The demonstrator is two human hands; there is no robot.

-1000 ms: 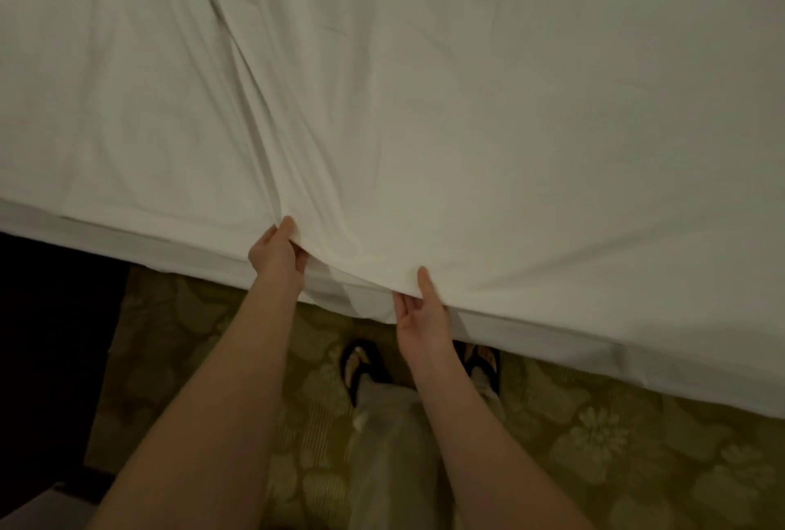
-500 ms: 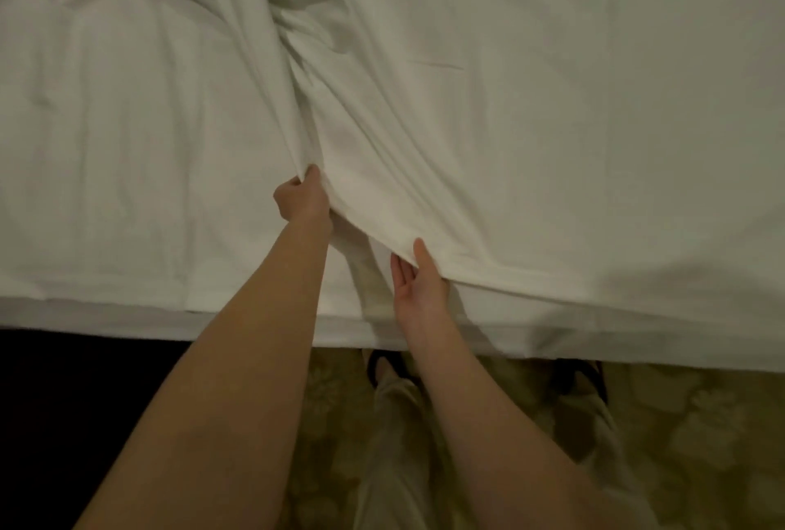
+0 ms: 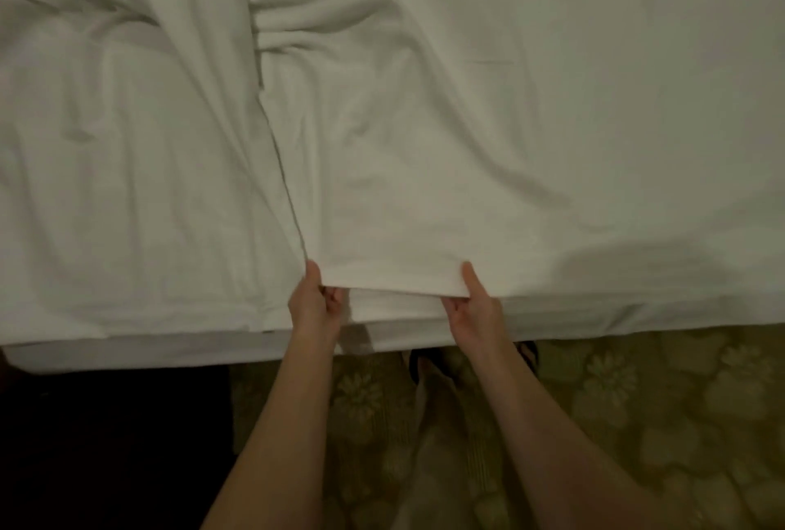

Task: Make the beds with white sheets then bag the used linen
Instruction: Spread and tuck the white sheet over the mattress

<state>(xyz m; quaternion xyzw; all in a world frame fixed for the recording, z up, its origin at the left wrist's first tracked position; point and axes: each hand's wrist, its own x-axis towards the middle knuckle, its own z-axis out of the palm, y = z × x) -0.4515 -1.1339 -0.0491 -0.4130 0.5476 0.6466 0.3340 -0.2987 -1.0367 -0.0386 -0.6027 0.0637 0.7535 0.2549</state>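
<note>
We take the bed [image 3: 127,351] as our landmark; its near edge runs across the lower third of the view, and everything above that edge is its top surface.

1. White sheet [image 3: 488,126]. It covers the right and centre of the bed top. Its left border runs as a dark line from the far middle of the bed down to the near edge. It is not flat: a knot of creases sits toward the far middle of the bed, and long folds fan out from it.

2. Under layer [image 3: 119,189]. A second white layer lies on the left part of the bed, also wrinkled. We cannot tell whether it is another fresh sheet or a mattress cover.

3. Carpet [image 3: 637,423]. A patterned floor lies below the bed edge. Our sandalled foot shows just beside that edge.

4. Left hand [image 3: 315,302]. It is clamped on the sheet corner at the near edge of the bed, thumb on top, fingers beneath.

5. Right hand [image 3: 473,304]. It is pinched shut on the same hem, near the left hand, thumb on top.

Progress, as we judge it: early. The sheet is laid on but not smoothed or tucked. No used linen and no bag are in view, so bagging remains.
</note>
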